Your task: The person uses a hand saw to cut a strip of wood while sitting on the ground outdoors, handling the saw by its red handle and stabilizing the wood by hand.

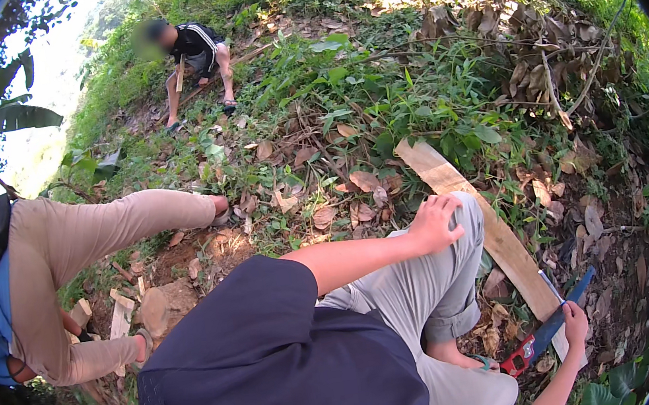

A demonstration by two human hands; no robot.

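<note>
My left hand [435,223] lies flat on my bent knee in grey trousers, fingers apart and holding nothing. My right hand [575,323] is low at the right, at the near end of a long pale wooden plank [468,202] lying on the leaf-covered ground. Its fingers are curled around a thin pencil-like stick [552,287] whose tip touches the plank. A hand saw [551,325] with a blue blade and a red-and-black handle lies across the plank's end, just under that hand. My foot in a sandal [483,360] is beside the saw handle.
A person in tan trousers and a blue top [52,273] crouches at the left beside short wood offcuts [121,314] on bare earth. Up the slope another person in a black top [195,53] sits with a stick. Dry leaves, green plants and branches [566,71] cover the ground.
</note>
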